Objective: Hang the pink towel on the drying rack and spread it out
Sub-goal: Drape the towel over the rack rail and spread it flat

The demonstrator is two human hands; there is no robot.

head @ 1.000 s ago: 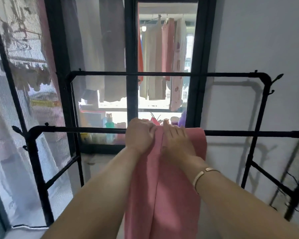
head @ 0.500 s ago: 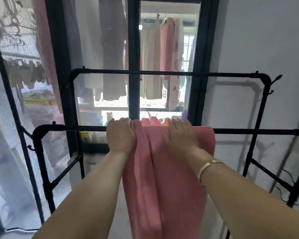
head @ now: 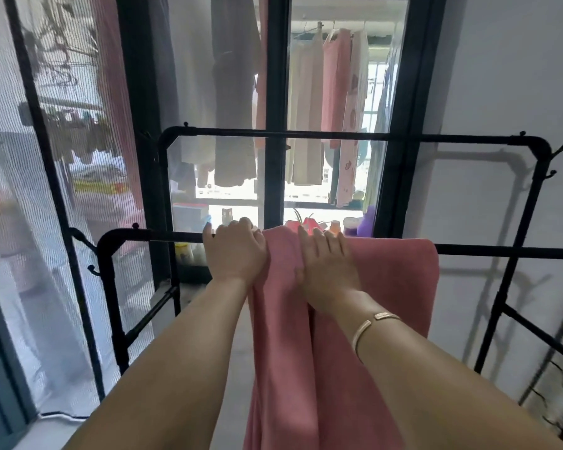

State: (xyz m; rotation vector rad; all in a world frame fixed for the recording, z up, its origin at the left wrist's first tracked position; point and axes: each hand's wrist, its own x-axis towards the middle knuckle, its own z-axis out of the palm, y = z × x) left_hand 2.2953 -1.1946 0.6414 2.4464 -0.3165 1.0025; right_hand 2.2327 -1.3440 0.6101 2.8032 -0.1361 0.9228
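The pink towel [head: 394, 287] hangs over the near bar of the black drying rack [head: 163, 236]. Its right part lies flat on the bar, while the left part is bunched into vertical folds. My left hand [head: 233, 251] grips the towel's left edge at the bar, fingers curled over it. Just to the right, my right hand [head: 327, 264] presses flat on the towel with fingers stretched over the bar. A thin bracelet circles my right wrist.
The rack's far bar [head: 338, 136] stands higher, in front of a black-framed window [head: 275, 92] with clothes hanging outside. Bottles [head: 350, 226] line the sill. A mesh screen door [head: 62, 190] is on the left, a white wall [head: 507, 76] on the right.
My left hand has slid left along the bar with the towel's edge, away from my right hand. The towel now covers more of the bar.
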